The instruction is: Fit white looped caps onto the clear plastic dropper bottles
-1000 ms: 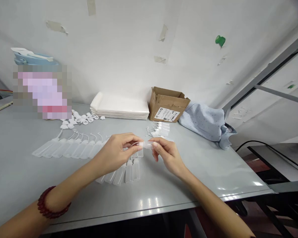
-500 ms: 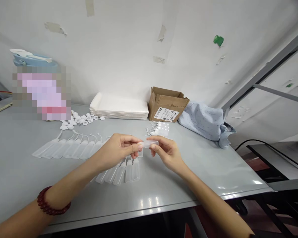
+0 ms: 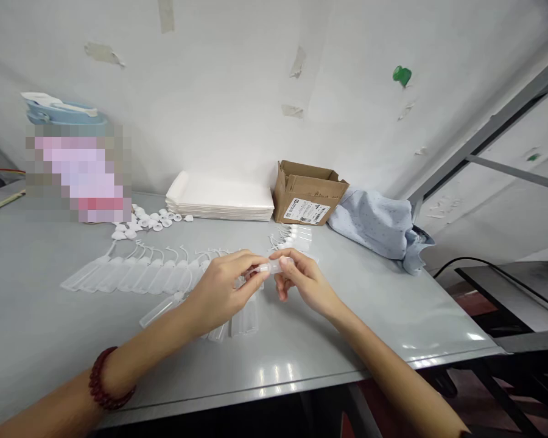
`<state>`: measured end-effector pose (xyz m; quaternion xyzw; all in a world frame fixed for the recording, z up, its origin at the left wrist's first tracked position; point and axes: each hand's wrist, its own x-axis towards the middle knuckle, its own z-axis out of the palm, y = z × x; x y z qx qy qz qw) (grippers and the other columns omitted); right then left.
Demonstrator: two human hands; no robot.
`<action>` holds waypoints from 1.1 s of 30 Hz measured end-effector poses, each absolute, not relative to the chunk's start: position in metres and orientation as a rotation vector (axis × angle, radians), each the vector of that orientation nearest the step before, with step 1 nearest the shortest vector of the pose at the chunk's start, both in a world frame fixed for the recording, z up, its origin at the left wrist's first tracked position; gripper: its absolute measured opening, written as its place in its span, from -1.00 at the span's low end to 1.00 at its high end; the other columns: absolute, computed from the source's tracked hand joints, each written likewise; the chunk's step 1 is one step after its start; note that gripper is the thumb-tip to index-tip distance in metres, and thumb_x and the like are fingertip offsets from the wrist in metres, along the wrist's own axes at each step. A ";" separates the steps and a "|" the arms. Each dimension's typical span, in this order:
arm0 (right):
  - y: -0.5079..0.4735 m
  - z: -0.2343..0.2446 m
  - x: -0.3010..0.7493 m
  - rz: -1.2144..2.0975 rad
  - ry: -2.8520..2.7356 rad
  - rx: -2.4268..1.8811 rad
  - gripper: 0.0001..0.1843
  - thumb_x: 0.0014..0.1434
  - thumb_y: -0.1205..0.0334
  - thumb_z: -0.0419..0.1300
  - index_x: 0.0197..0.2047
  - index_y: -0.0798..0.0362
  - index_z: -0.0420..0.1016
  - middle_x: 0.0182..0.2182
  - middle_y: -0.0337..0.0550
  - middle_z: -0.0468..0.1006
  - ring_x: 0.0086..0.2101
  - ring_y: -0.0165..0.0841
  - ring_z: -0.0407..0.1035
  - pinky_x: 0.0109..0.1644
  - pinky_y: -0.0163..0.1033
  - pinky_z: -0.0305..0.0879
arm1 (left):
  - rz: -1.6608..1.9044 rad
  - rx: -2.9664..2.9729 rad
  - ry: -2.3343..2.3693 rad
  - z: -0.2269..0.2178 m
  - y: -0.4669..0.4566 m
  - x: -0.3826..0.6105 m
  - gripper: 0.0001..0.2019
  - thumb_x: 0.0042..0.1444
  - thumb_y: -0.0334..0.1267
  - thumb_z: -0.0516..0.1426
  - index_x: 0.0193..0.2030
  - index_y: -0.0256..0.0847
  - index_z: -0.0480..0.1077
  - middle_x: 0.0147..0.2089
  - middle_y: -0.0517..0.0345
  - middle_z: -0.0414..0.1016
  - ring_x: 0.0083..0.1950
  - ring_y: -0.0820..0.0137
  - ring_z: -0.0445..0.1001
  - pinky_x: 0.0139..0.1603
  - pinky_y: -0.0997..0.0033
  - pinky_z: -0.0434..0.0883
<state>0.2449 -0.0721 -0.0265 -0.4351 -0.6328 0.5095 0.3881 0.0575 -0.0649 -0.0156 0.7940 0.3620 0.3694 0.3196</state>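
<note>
My left hand (image 3: 226,286) and my right hand (image 3: 301,281) meet above the grey table (image 3: 50,328), both pinched on one small translucent plastic bottle (image 3: 274,266) held level between their fingertips. The left fingers close on its cap end, the right fingers on its body. Under and behind my hands lies a row of several like bottles (image 3: 132,274) with thin white tethered caps. A few more bottles (image 3: 237,319) lie just below my left hand. A red bead bracelet (image 3: 103,386) circles my left wrist.
Loose white caps (image 3: 148,220) lie at the back left. A stack of white sheets (image 3: 221,196), an open cardboard box (image 3: 307,191) and a crumpled blue cloth (image 3: 379,225) stand along the wall. More small bottles (image 3: 295,236) lie before the box. The table's edge runs at right.
My left hand has shifted right and forward, closing in on the bottle. A bottle formerly hidden under my left forearm now shows on the table. My right hand has barely moved.
</note>
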 end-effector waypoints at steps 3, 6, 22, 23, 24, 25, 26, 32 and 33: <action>-0.075 -0.029 0.246 0.779 -1.877 -1.083 -0.67 0.23 0.12 0.09 0.03 0.03 0.22 -0.35 -0.16 0.43 -0.39 -0.40 0.35 -0.37 -0.29 0.33 | 0.842 1.750 0.991 -0.007 -0.063 0.056 -0.77 0.16 -0.13 0.08 -0.24 -0.22 0.47 -0.42 0.16 0.45 -0.38 0.40 0.41 -0.35 0.44 0.35; -0.076 -0.029 0.247 0.474 -1.996 -1.018 -0.78 0.23 0.19 0.07 -0.05 0.04 0.31 -0.24 -0.08 0.43 -0.32 -0.38 0.33 -0.28 -0.26 0.32 | 0.738 1.583 0.935 -0.004 -0.059 0.053 -0.76 0.12 -0.10 0.11 -0.28 -0.24 0.47 -0.48 0.20 0.43 -0.41 0.43 0.41 -0.34 0.44 0.37; -0.075 -0.021 0.245 1.150 -1.623 -1.059 -0.76 0.15 0.09 0.17 -0.25 0.10 0.43 -0.58 -0.32 0.34 -0.60 -0.52 0.22 -0.52 -0.36 0.18 | 0.886 1.813 0.978 -0.009 -0.062 0.054 -0.73 0.15 -0.14 0.10 -0.12 -0.25 0.47 -0.19 0.08 0.55 -0.17 0.35 0.51 -0.17 0.43 0.44; -0.075 -0.022 0.245 1.068 -1.651 -1.058 -0.77 0.13 0.12 0.19 -0.20 0.09 0.44 -0.50 -0.26 0.40 -0.54 -0.50 0.26 -0.48 -0.35 0.23 | 0.861 1.778 0.963 -0.007 -0.062 0.053 -0.72 0.15 -0.12 0.11 -0.12 -0.24 0.47 -0.18 0.09 0.55 -0.15 0.34 0.51 -0.14 0.42 0.45; -0.076 -0.022 0.246 0.994 -1.676 -1.059 -0.76 0.13 0.14 0.20 -0.17 0.07 0.45 -0.42 -0.22 0.44 -0.50 -0.48 0.29 -0.45 -0.34 0.27 | 0.843 1.761 0.950 -0.006 -0.062 0.051 -0.72 0.14 -0.11 0.11 -0.12 -0.23 0.47 -0.18 0.11 0.55 -0.14 0.34 0.51 -0.12 0.42 0.45; -0.076 -0.023 0.246 0.928 -1.702 -1.061 -0.77 0.12 0.16 0.20 -0.15 0.06 0.46 -0.35 -0.17 0.46 -0.45 -0.46 0.32 -0.43 -0.32 0.30 | 0.830 1.756 0.944 -0.005 -0.062 0.050 -0.72 0.13 -0.11 0.12 -0.11 -0.22 0.47 -0.18 0.12 0.55 -0.14 0.34 0.51 -0.12 0.42 0.45; -0.076 -0.024 0.247 0.869 -1.730 -1.061 -0.77 0.13 0.17 0.20 -0.14 0.05 0.47 -0.30 -0.14 0.48 -0.41 -0.43 0.34 -0.40 -0.31 0.32 | 0.823 1.756 0.944 -0.004 -0.062 0.050 -0.72 0.13 -0.11 0.13 -0.11 -0.21 0.47 -0.18 0.13 0.56 -0.14 0.34 0.51 -0.12 0.42 0.45; -0.076 -0.027 0.248 0.635 -1.859 -1.003 -0.80 0.16 0.24 0.19 -0.11 0.00 0.50 -0.29 -0.15 0.54 -0.32 -0.38 0.38 -0.34 -0.29 0.36 | 0.897 1.829 0.972 -0.005 -0.063 0.050 -0.77 0.17 -0.14 0.09 -0.23 -0.18 0.51 -0.30 0.17 0.54 -0.28 0.40 0.48 -0.26 0.48 0.42; -0.076 -0.026 0.248 0.608 -1.872 -0.990 -0.79 0.16 0.26 0.19 -0.11 0.00 0.50 -0.30 -0.16 0.54 -0.32 -0.39 0.38 -0.35 -0.30 0.36 | 0.919 1.843 0.986 -0.005 -0.063 0.051 -0.77 0.17 -0.14 0.08 -0.30 -0.19 0.52 -0.35 0.18 0.52 -0.31 0.41 0.47 -0.30 0.49 0.40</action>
